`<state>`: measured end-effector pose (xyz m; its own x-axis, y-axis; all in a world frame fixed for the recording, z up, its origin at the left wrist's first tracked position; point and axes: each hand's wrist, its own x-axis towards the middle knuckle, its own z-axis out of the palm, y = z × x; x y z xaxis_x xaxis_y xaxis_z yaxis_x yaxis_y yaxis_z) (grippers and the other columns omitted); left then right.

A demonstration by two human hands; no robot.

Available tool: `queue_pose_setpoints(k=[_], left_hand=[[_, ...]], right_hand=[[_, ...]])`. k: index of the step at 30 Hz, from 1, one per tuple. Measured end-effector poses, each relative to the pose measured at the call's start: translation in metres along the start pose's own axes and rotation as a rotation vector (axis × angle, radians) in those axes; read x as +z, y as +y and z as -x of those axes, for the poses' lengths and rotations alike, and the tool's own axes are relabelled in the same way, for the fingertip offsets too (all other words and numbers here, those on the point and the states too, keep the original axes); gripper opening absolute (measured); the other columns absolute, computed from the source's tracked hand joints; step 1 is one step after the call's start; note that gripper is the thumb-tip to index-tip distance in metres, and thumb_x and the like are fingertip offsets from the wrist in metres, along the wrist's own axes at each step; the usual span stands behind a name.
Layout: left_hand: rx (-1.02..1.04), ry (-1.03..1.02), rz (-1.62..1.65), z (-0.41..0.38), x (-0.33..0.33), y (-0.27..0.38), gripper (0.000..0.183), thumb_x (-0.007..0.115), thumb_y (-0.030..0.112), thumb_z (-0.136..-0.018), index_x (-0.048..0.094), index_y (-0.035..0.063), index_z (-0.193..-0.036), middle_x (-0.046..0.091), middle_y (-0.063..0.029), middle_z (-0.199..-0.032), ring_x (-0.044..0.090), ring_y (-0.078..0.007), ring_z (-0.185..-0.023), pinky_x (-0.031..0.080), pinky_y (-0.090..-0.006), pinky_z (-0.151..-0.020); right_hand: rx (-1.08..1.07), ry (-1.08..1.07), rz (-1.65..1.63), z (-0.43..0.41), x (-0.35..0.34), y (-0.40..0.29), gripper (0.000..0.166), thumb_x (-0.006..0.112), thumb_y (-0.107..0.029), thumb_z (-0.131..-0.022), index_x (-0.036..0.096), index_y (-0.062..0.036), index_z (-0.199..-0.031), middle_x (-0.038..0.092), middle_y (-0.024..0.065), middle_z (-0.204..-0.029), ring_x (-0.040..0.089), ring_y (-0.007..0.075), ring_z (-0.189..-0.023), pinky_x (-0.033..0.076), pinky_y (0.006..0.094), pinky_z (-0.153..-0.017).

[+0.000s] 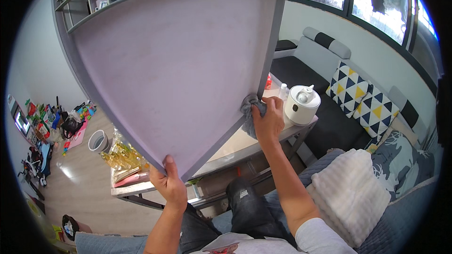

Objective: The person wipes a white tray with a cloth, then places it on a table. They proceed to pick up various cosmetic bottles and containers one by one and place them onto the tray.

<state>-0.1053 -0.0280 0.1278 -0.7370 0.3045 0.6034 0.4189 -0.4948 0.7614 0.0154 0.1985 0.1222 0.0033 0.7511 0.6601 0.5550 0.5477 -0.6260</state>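
A large shallow tray-like panel (pixel 173 63), pale lilac inside with a raised grey rim, is held up tilted before me, above a low table. My left hand (pixel 169 180) grips its near left edge, with the thumb over the rim. At the near right corner, my right hand (pixel 270 120) holds a dark grey cloth (pixel 250 113) against the rim and the inner face. Part of the cloth hangs down outside the rim. The panel hides much of the table and of the room behind it.
The low table (pixel 226 148) bears a white lidded appliance (pixel 302 106), a small clear bottle (pixel 283 91) and gold-coloured bottles (pixel 123 157). A grey bin (pixel 99 141) stands on the floor at left. A folded white blanket (pixel 349 190) lies on the sofa to my right.
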Motion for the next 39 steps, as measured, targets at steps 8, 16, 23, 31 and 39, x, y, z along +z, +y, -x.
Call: queue_pose_setpoints(k=[8,16,23,31,39], left_hand=[[0.106,0.053,-0.143,0.005,0.016,-0.008,0.015,0.055,0.009,-0.096,0.061,-0.0035,-0.103,0.061,-0.0038,-0.083,0.051,-0.0102,-0.075,0.042,-0.0258,-0.07],[0.085,0.042,-0.142,-0.002,0.021,-0.007,0.018,0.053,0.009,-0.097,0.06,-0.0038,-0.107,0.063,-0.0054,-0.089,0.054,-0.0114,-0.081,0.044,-0.0259,-0.075],[-0.043,0.03,-0.004,-0.011,0.032,-0.009,0.018,0.055,0.01,-0.097,0.06,-0.002,-0.109,0.063,-0.0046,-0.098,0.054,-0.0113,-0.091,0.043,-0.0264,-0.082],[-0.044,0.071,0.121,-0.028,0.033,-0.011,0.017,0.06,0.01,-0.095,0.063,0.0004,-0.109,0.064,-0.004,-0.103,0.056,-0.0111,-0.094,0.042,-0.0278,-0.087],[-0.29,0.04,0.252,-0.013,0.034,-0.005,0.024,0.052,0.003,-0.095,0.059,-0.0042,-0.117,0.063,-0.0062,-0.107,0.055,-0.0125,-0.098,0.043,-0.0286,-0.089]], right_hand=[[-0.166,-0.08,-0.065,0.025,-0.002,-0.023,0.026,0.071,-0.012,-0.078,0.062,-0.0078,-0.102,0.061,0.0099,-0.097,0.06,0.0308,-0.093,0.051,0.0413,-0.075],[-0.246,-0.399,-0.399,0.069,-0.035,-0.078,0.02,0.07,-0.012,-0.079,0.069,-0.0056,-0.097,0.065,0.011,-0.09,0.064,0.031,-0.083,0.052,0.0387,-0.071],[-0.521,-0.918,-0.547,0.088,-0.071,-0.068,0.021,0.067,-0.012,-0.079,0.07,-0.0096,-0.1,0.065,0.0068,-0.097,0.064,0.0284,-0.09,0.053,0.038,-0.073],[-0.407,-0.701,0.265,0.063,-0.09,0.046,0.022,0.062,-0.009,-0.079,0.072,-0.0158,-0.097,0.066,0.005,-0.095,0.064,0.0263,-0.095,0.053,0.04,-0.073],[0.011,-0.55,-0.354,0.039,-0.123,0.023,0.02,0.068,-0.019,-0.086,0.067,-0.0011,-0.097,0.066,0.0181,-0.078,0.062,0.0252,-0.065,0.048,0.033,-0.065]])
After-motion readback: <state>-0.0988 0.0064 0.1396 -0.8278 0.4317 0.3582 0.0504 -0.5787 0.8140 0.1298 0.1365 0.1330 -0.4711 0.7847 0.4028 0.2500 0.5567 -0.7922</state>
